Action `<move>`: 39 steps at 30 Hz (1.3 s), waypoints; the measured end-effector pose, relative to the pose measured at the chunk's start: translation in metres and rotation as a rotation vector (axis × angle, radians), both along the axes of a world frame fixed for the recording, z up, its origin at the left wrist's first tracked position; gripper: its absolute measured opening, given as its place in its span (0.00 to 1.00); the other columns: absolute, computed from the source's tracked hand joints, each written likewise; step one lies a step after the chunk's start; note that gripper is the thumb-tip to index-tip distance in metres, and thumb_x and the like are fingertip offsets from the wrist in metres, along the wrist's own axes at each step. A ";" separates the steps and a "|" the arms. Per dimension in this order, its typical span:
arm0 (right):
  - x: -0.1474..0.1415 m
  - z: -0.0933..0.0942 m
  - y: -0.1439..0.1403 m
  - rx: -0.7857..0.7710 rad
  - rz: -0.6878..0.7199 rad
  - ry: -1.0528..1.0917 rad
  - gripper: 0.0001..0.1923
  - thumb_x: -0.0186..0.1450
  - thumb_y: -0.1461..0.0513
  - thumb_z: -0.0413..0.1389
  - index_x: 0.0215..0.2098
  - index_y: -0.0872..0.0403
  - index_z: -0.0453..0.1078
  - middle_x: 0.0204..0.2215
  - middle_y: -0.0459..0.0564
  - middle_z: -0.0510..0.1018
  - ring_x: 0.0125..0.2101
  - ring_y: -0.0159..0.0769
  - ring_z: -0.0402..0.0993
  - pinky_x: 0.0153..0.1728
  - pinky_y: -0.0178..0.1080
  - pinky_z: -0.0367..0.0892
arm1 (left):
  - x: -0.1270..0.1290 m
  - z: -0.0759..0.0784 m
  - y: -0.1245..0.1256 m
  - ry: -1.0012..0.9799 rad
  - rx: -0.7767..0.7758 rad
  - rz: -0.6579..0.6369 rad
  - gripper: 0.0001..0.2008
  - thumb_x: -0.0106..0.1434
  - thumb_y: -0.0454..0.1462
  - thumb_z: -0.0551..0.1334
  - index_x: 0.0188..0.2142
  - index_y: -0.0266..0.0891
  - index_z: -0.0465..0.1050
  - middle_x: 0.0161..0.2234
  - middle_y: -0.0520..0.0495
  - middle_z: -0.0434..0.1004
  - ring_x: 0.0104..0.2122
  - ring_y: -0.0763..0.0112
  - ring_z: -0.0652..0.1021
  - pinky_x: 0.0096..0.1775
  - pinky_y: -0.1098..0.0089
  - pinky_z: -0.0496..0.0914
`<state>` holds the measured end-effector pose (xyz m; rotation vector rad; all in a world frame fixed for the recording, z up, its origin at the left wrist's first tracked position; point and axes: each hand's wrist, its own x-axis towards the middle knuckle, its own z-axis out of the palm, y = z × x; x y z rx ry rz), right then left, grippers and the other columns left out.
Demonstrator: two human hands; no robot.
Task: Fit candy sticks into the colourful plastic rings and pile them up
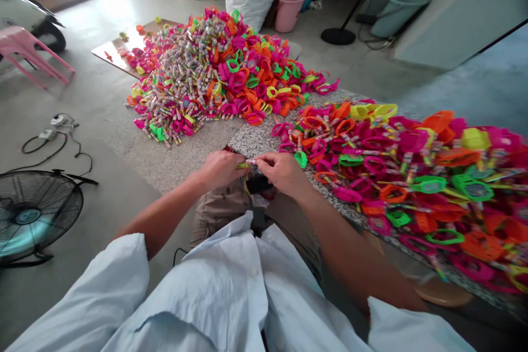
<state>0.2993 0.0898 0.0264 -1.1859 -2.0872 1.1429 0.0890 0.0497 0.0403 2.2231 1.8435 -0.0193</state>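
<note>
While pinched together, both hands point(251, 169) grip a thin yellow strip point(243, 165) w/ speckled granite slab point(256, 140) beneath.

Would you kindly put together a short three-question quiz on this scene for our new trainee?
1. True or false: both the left hand and the right hand pinch one small piece between them.
2. Which thing stands on the floor at the person's left?
A. a fan
B. a ladder
C. a bicycle
3. Fill in: the far heap of bright plastic parts mixes rings with small wrapped ____.

Key:
1. True. The fingertips of both hands meet on it, above the lap.
2. A.
3. Rolls. They look like striped candy rolls, though they are too small to tell for sure. The near heap lies on the speckled slab.
</note>
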 end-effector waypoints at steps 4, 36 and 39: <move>-0.003 0.003 -0.003 0.093 0.027 -0.049 0.18 0.68 0.55 0.56 0.40 0.57 0.84 0.25 0.48 0.79 0.26 0.32 0.67 0.29 0.35 0.57 | -0.001 -0.009 0.002 -0.006 0.012 -0.008 0.15 0.72 0.49 0.61 0.45 0.43 0.82 0.40 0.44 0.85 0.41 0.61 0.82 0.35 0.67 0.62; 0.030 -0.027 0.039 -0.307 0.148 -0.057 0.20 0.66 0.51 0.56 0.42 0.57 0.82 0.18 0.44 0.72 0.19 0.33 0.68 0.21 0.34 0.60 | -0.003 -0.046 0.008 -0.243 0.136 -0.205 0.30 0.74 0.55 0.60 0.67 0.43 0.70 0.51 0.42 0.80 0.50 0.60 0.80 0.48 0.65 0.70; 0.058 -0.012 0.066 -0.104 -0.176 -0.111 0.22 0.69 0.49 0.56 0.46 0.56 0.83 0.24 0.50 0.78 0.24 0.38 0.72 0.26 0.38 0.64 | -0.029 -0.053 0.033 -0.335 0.207 0.064 0.38 0.70 0.56 0.65 0.72 0.42 0.63 0.58 0.40 0.76 0.52 0.61 0.79 0.52 0.65 0.72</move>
